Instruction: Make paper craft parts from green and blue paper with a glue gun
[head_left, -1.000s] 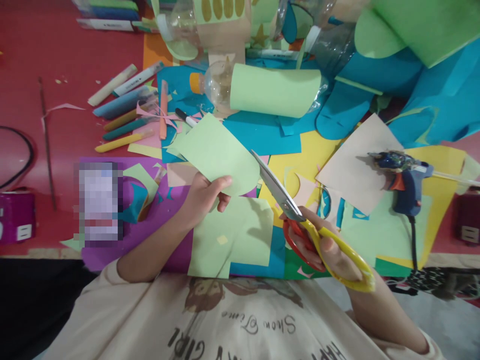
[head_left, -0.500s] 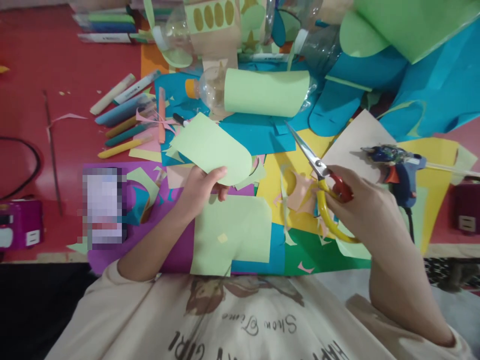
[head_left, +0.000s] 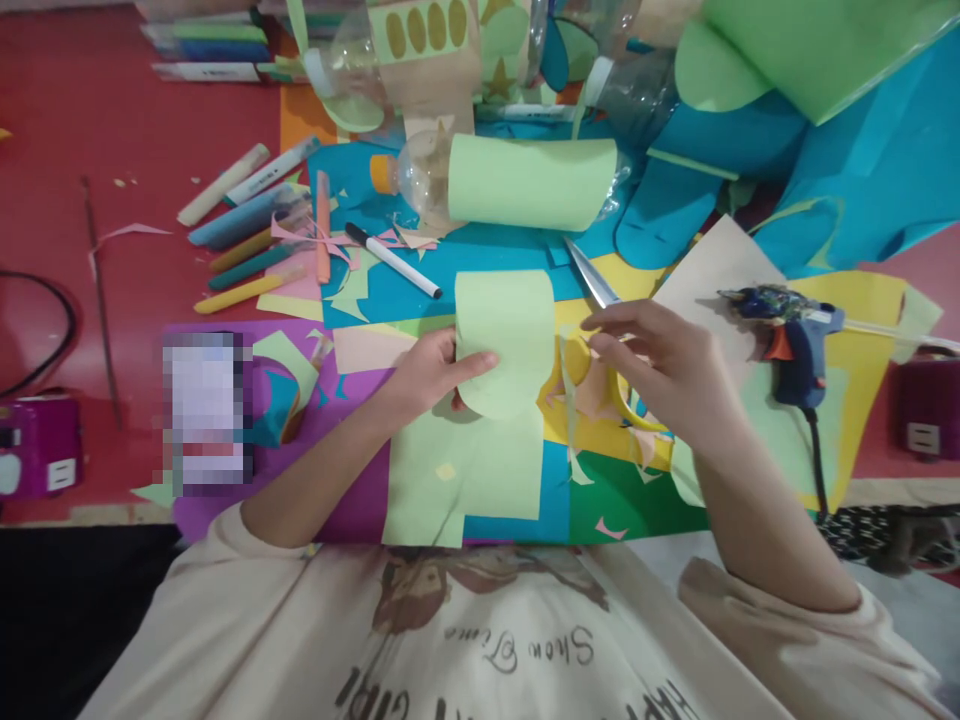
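Note:
My left hand pinches a light green paper piece with one rounded end, holding it upright over the coloured sheets. My right hand lies just right of it, fingers stretched out over the scissors. The scissors rest on the yellow paper; their blade tip pokes out beyond my fingers and part of the yellow handle shows under my palm. A larger light green sheet lies flat below the held piece.
A blue glue gun lies at the right with its cord running towards me. A plastic bottle wrapped in green paper lies behind. A black-capped marker and several pens are at the left, amid paper scraps.
My right hand carried the scissors away from the paper, set them down on the yellow sheet and opened over them. My left hand turned the green piece upright and brought it to the centre.

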